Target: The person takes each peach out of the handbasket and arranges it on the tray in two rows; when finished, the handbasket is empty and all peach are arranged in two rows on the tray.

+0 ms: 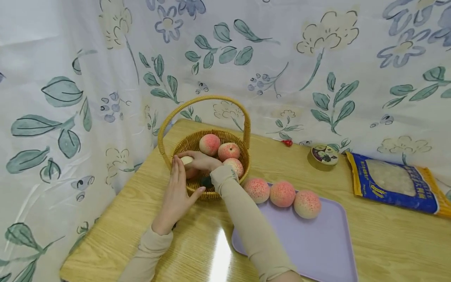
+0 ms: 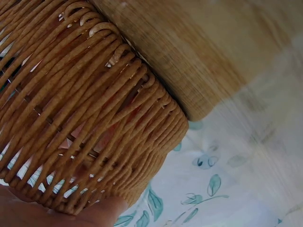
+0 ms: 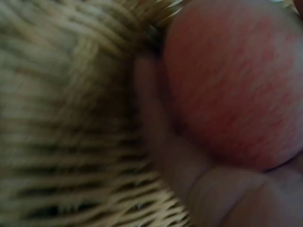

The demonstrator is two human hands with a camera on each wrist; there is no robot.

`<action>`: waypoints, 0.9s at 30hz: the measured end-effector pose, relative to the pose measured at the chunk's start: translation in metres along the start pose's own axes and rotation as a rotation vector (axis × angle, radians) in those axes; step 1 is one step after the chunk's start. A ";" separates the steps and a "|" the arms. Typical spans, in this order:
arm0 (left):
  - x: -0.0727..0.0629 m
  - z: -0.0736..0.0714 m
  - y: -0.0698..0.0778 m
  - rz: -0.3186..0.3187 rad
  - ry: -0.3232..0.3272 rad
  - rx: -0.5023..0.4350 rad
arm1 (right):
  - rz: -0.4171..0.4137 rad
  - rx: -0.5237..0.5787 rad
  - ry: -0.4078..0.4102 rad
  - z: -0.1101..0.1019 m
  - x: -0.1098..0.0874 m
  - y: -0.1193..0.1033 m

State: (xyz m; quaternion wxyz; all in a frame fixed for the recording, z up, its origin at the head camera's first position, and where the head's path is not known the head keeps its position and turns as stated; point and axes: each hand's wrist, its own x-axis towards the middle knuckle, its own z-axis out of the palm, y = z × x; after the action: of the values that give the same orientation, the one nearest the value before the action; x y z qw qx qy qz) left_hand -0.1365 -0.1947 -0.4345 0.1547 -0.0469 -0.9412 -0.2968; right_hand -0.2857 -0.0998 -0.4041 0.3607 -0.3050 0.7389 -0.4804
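Note:
My right hand (image 1: 201,161) reaches into a woven wicker basket (image 1: 248,166) with a tall arched handle. It grips a pink-and-cream peach (image 3: 236,85); in the head view only this peach's pale part (image 1: 186,160) shows between the hands. My left hand (image 1: 177,197) rests against the basket's near left side, its fingers straight along the rim and thumb spread out. The left wrist view shows the basket's woven wall (image 2: 85,109) close up. Beside my right hand in the basket lie three more peaches, the farthest one (image 1: 210,144) near the back rim.
A lilac tray (image 1: 310,243) stands right of the basket, with three peaches (image 1: 282,194) along its far edge. Farther right are a round tin (image 1: 323,155) and a blue-and-yellow bag (image 1: 394,182). A small red item (image 1: 287,143) lies near the floral curtain (image 1: 267,47).

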 end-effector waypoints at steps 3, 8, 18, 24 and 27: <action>-0.001 0.001 0.000 -0.003 0.003 -0.002 | -0.017 -0.086 0.052 0.005 0.002 0.001; -0.001 0.001 0.000 0.002 0.014 0.000 | -0.051 0.103 0.068 0.002 -0.001 -0.001; 0.000 0.000 0.000 -0.008 -0.019 -0.016 | -0.105 0.502 0.090 -0.027 -0.023 -0.014; 0.001 0.000 -0.002 -0.007 -0.015 -0.013 | -0.144 0.548 0.093 -0.046 -0.046 -0.011; 0.001 0.000 -0.003 -0.001 -0.004 -0.023 | -0.152 0.560 0.090 -0.055 -0.058 -0.008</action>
State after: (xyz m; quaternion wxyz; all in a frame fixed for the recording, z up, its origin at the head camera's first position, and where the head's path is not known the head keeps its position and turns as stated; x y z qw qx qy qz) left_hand -0.1381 -0.1970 -0.4357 0.1521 -0.0490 -0.9381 -0.3073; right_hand -0.2982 -0.0295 -0.3676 0.3608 -0.2266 0.5676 -0.7045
